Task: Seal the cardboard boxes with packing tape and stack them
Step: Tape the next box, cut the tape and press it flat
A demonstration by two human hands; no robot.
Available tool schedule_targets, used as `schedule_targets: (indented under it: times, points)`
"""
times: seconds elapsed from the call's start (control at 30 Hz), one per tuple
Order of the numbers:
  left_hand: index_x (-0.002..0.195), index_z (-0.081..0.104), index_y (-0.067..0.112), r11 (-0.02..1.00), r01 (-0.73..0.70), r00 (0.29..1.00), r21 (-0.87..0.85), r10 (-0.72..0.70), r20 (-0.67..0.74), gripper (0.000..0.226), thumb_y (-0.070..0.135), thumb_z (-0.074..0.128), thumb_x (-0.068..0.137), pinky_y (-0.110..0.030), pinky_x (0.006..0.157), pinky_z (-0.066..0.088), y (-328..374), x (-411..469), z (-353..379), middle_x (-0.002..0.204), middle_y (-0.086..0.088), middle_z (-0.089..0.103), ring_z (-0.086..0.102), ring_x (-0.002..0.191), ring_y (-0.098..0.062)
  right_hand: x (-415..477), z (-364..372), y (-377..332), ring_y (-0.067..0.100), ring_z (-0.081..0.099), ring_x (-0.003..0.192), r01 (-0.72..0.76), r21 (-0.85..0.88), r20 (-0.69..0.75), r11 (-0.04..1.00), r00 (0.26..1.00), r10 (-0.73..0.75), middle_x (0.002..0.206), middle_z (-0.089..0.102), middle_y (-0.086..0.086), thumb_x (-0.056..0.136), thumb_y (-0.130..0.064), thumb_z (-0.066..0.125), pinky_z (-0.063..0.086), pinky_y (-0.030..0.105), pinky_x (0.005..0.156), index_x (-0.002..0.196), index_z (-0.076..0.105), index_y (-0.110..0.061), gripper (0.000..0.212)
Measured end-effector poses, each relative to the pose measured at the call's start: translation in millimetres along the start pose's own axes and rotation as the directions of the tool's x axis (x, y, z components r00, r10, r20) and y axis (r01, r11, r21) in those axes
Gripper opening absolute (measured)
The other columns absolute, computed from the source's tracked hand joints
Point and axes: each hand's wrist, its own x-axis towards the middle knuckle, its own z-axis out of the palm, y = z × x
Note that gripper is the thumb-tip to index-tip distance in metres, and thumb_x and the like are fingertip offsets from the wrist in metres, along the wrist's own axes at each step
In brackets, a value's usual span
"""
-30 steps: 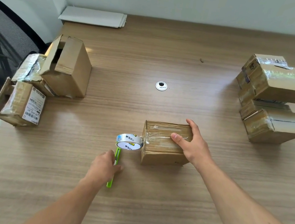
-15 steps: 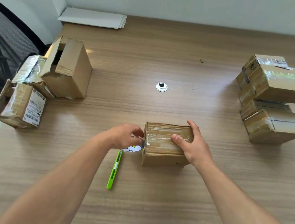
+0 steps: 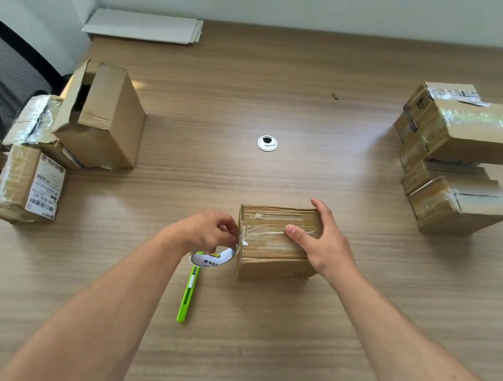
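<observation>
Left hand [image 3: 205, 232] pinches roll [image 3: 214, 258] at box [image 3: 270, 257] left edge; right hand [image 3: 325, 244] clamps box. Pull tape taut, rub down, then cut with knife [image 3: 188, 294].

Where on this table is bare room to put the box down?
Bare wood: between the grommet and the sealed stack, and nearer, right of the green cutter. Crowded: the left edge, with open boxes.

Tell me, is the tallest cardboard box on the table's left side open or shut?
Open. The tallest brown cardboard box has a loose flap standing away at its left end, and dark inside shows behind it.
</observation>
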Motion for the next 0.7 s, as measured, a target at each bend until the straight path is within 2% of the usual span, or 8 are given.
schedule_targets:
  times: [0.07,0.17,0.3,0.37,0.4,0.5,0.6,0.7]
  points:
    - [0.087,0.069,0.019,0.999,0.03,1.0,0.028,-0.03,-0.01,0.008,0.012,0.069,0.089,-0.032,0.067,0.05,1,0,0,0.088,-0.006,0.075,0.057,0.067,-0.022,-1,0,0,0.027,0.049,0.134,0.002,-0.001,0.001,1.0,1.0,-0.002,0.148,0.052,0.003,0.08,-0.062,0.074,0.039,0.032,0.105,0.15,0.032,-0.048,0.083]
    - [0.092,0.073,0.016,0.98,0.056,0.998,0.191,-0.05,-0.037,0.007,0.014,0.069,0.086,-0.034,0.075,0.054,11,2,-4,0.096,-0.008,0.075,0.062,0.077,-0.02,-1,1,-1,0.027,0.049,0.134,0.005,-0.002,0.002,1.0,1.0,-0.005,0.147,0.053,0.003,0.079,-0.063,0.074,0.04,0.033,0.107,0.15,0.032,-0.049,0.083]
    - [0.088,0.071,0.021,0.871,0.118,0.991,0.478,-0.074,-0.111,0.008,0.019,0.064,0.086,-0.03,0.076,0.052,25,1,-3,0.093,0.0,0.071,0.067,0.091,-0.023,-1,-1,-1,0.026,0.049,0.134,0.007,0.003,0.011,1.0,1.0,-0.007,0.148,0.052,0.002,0.08,-0.063,0.074,0.039,0.033,0.106,0.15,0.031,-0.049,0.083]
    - [0.087,0.071,0.023,0.84,0.166,0.983,0.517,-0.099,-0.154,0.009,0.02,0.063,0.084,-0.033,0.08,0.055,19,-1,4,0.095,0.001,0.07,0.068,0.097,-0.026,-1,-2,-1,0.025,0.049,0.134,0.009,0.002,0.025,1.0,1.0,-0.009,0.149,0.051,0.002,0.08,-0.063,0.073,0.039,0.033,0.107,0.15,0.031,-0.049,0.083]
    - [0.081,0.069,0.025,0.855,0.174,0.981,0.489,-0.108,-0.161,0.007,0.021,0.064,0.083,-0.033,0.081,0.055,13,-2,7,0.093,0.002,0.07,0.068,0.096,-0.025,-1,-2,-1,0.026,0.048,0.134,0.01,-0.003,0.031,1.0,0.999,-0.01,0.149,0.051,0.002,0.08,-0.063,0.073,0.039,0.033,0.107,0.15,0.031,-0.049,0.083]
    - [0.068,0.062,0.032,0.926,0.16,0.977,0.342,-0.1,-0.187,0.02,0.022,0.069,0.085,-0.032,0.082,0.055,0,-1,6,0.088,0.007,0.071,0.067,0.088,-0.019,0,-2,-1,0.026,0.049,0.134,0.007,0.002,0.018,1.0,1.0,-0.007,0.148,0.052,0.003,0.079,-0.062,0.074,0.039,0.032,0.107,0.15,0.031,-0.048,0.084]
    - [0.074,0.066,0.028,0.993,0.105,0.969,0.052,-0.091,-0.229,0.021,0.015,0.066,0.09,-0.029,0.071,0.052,-2,-8,0,0.078,0.007,0.068,0.062,0.069,-0.014,0,-3,-1,0.027,0.048,0.134,0.003,-0.015,0.026,1.0,1.0,-0.003,0.148,0.052,0.004,0.08,-0.062,0.073,0.038,0.031,0.105,0.151,0.03,-0.048,0.083]
    - [0.078,0.068,0.021,0.976,0.075,0.958,-0.205,-0.127,-0.256,0.021,0.007,0.063,0.093,-0.025,0.061,0.046,-3,-22,-3,0.072,0.001,0.065,0.057,0.066,-0.016,0,-5,-4,0.028,0.047,0.136,0.009,-0.067,0.033,0.998,0.999,-0.007,0.149,0.05,0.006,0.082,-0.064,0.07,0.038,0.034,0.108,0.153,0.027,-0.045,0.085]
